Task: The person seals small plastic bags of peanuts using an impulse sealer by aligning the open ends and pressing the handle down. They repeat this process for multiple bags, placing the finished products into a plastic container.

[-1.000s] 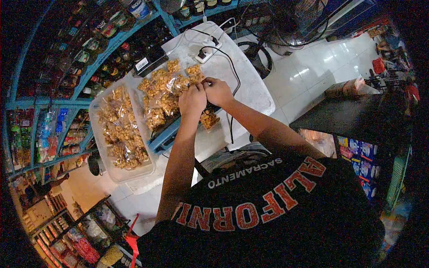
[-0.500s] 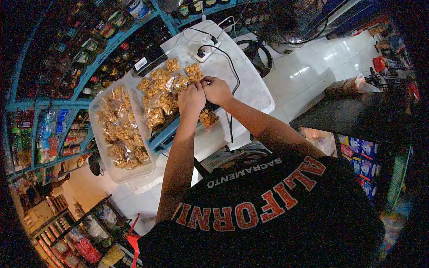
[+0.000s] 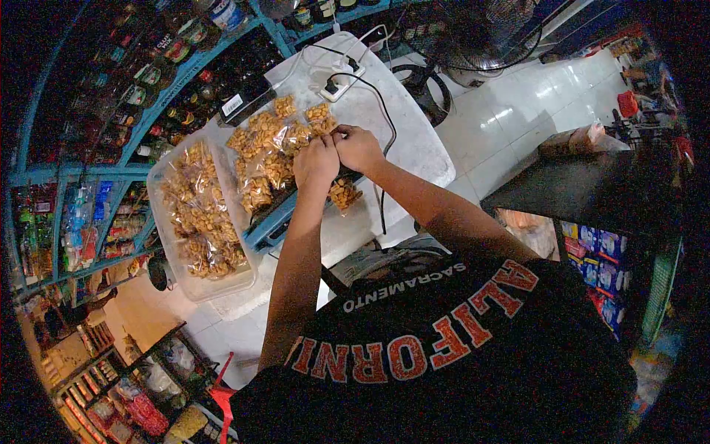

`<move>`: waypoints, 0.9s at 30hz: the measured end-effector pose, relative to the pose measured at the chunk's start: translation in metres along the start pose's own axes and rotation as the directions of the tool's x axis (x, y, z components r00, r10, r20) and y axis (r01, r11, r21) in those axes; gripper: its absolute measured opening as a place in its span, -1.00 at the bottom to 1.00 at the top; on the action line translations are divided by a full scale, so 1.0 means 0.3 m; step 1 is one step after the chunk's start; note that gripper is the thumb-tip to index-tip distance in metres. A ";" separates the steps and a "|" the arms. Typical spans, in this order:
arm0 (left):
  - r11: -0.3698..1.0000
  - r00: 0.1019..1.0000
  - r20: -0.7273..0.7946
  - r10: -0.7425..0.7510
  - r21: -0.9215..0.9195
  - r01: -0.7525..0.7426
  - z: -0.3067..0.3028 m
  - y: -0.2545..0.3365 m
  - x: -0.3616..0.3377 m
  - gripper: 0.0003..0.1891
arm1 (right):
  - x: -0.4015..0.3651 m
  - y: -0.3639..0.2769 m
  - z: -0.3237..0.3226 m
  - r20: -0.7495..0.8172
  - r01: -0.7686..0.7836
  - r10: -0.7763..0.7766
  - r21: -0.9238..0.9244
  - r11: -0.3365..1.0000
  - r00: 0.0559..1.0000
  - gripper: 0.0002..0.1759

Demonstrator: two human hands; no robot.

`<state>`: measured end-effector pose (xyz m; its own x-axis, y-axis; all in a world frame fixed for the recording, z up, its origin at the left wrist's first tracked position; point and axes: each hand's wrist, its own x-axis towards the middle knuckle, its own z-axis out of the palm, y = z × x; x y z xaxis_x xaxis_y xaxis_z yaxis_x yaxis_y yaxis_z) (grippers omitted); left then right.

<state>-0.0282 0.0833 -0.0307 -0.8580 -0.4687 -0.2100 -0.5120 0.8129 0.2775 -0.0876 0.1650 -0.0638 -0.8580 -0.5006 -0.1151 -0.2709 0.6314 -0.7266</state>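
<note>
My left hand (image 3: 316,161) and my right hand (image 3: 359,149) meet over the white table (image 3: 421,140), fingers closed and pinched together. What lies between the fingertips is too small to make out. Clear bags of brown nuts or snacks (image 3: 268,152) are heaped just left of my hands, and another small bag (image 3: 344,194) sits below them. Under my wrists is a blue and dark device (image 3: 272,226), partly covered by my forearm. A clear plastic tub (image 3: 255,277) full of similar bags stands at the table's left end.
A white power strip (image 3: 342,83) with plugs and a black cable (image 3: 388,118) lies on the table. Behind are blue shelves (image 3: 159,74) of bottles and jars and a fan (image 3: 484,33). To the right stands a dark counter (image 3: 569,185).
</note>
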 end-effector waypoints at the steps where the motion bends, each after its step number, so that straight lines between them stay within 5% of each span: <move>1: 1.000 1.000 -0.007 -0.004 0.013 0.004 0.015 -0.011 0.007 -0.56 | 0.001 0.001 0.001 0.008 0.020 -0.020 -0.029 0.999 1.000 -0.60; 12: 1.000 1.000 -0.005 -0.012 0.013 0.012 0.020 -0.012 0.011 -0.53 | -0.007 -0.024 -0.021 0.064 -0.086 0.084 0.024 0.996 0.994 -0.59; 18: 0.985 0.991 -0.024 0.133 0.116 -0.130 -0.012 0.001 -0.009 -0.51 | -0.018 -0.043 -0.041 0.066 -0.128 0.125 0.043 0.991 0.990 -0.59; 20: 0.999 0.998 0.024 -0.050 -0.015 0.051 0.007 -0.006 0.009 -0.51 | -0.025 -0.057 -0.058 0.048 -0.121 0.118 0.061 0.991 0.992 -0.60; 27: 1.000 0.999 -0.029 -0.024 0.001 0.024 0.022 -0.014 0.010 -0.52 | -0.024 -0.065 -0.063 0.056 -0.112 0.109 0.047 0.993 0.992 -0.60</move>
<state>-0.0284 0.0809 -0.0386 -0.8463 -0.4981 -0.1890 -0.5325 0.8016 0.2717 -0.0843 0.1675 -0.0359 -0.8564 -0.4613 -0.2318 -0.1523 0.6549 -0.7402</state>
